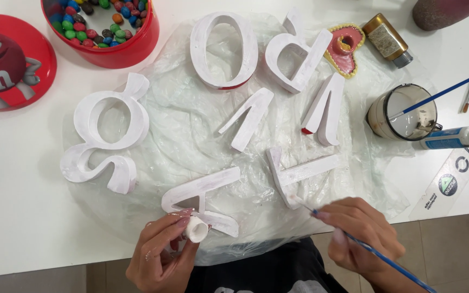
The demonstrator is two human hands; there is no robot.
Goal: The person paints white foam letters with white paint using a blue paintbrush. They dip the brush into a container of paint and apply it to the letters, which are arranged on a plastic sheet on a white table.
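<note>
Paintbrush (373,250) pinched in right hand's fingers (336,217), tip touching white letter (299,176).

A white table (12,217) under even, bright light, with beige tiled floor (446,244) beyond its edge.

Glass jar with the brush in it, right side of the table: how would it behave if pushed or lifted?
The glass jar looks rigid and breakable; its walls are smeared with white paint, so possibly slick. It holds a long blue brush leaning far past the rim, which would likely swing or fall out if it is shoved. It looks wide and squat, so probably slides rather than tips.
</note>
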